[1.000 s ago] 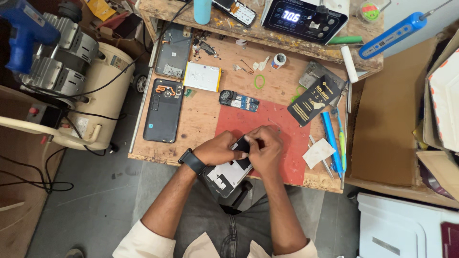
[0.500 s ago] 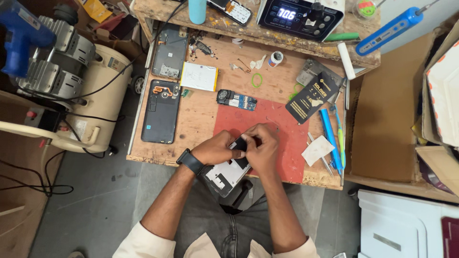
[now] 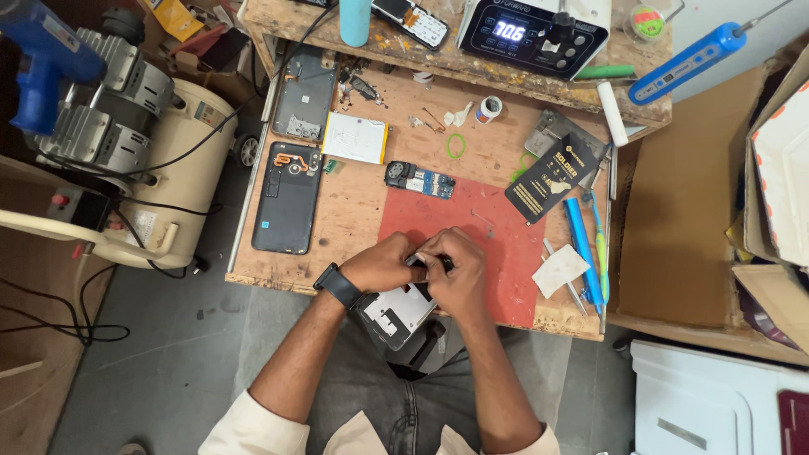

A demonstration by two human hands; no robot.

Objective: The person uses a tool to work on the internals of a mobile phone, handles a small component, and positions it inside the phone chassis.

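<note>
My left hand (image 3: 383, 263) and my right hand (image 3: 455, 270) are closed together on a dark phone body (image 3: 396, 313) with a white inner plate, held at the near edge of the wooden workbench (image 3: 354, 215). The phone sticks out toward my lap. A black watch (image 3: 339, 286) sits on my left wrist. The fingers meet over the phone's upper end above the red mat (image 3: 472, 232); what they pinch there is hidden.
On the bench lie an opened black phone shell (image 3: 286, 198), a grey phone frame (image 3: 305, 93), a white battery (image 3: 356, 137), a small circuit board (image 3: 420, 179), a black packet (image 3: 552, 177), blue tools (image 3: 581, 253) and a white tissue (image 3: 560, 270). A digital station (image 3: 531, 32) stands behind. A compressor (image 3: 135, 160) sits left.
The hands stay clasped on the phone at the bench edge with only slight finger shifts. The view has drifted a little.
</note>
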